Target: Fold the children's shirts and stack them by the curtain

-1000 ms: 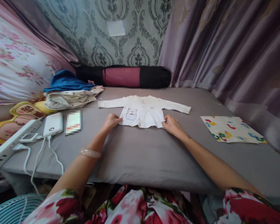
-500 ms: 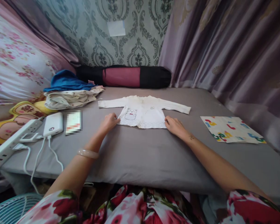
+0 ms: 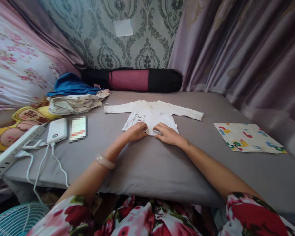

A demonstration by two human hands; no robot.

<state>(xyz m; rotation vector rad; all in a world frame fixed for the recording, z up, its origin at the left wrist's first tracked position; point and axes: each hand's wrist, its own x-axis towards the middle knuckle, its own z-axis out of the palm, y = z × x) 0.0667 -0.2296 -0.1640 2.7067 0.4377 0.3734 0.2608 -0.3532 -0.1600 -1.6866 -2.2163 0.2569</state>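
Note:
A small white long-sleeved baby shirt [image 3: 153, 113] lies spread flat on the grey-covered bed surface [image 3: 147, 164], its sleeves out to both sides. A bear drawing shows on its lower left front, partly behind my fingers. At the middle of the bottom hem, my left hand [image 3: 137, 131] has its thumb and curled fingers on the fabric. Close beside it, my right hand [image 3: 166, 133] grips the hem in the same way, with a narrow gap between the two hands. The lower corners of the shirt lie free.
Folded clothes [image 3: 76, 95] are piled at the back left. A white power bank [image 3: 57, 131], cables and a power strip [image 3: 19, 152] lie at the left. A letter-patterned cloth [image 3: 249, 137] is at the right. A black and maroon roll [image 3: 130, 79] lies against the wall.
Both hands have left the shirt's lower corners and moved inward to the middle of its hem. The shirt itself stays spread in the same place.

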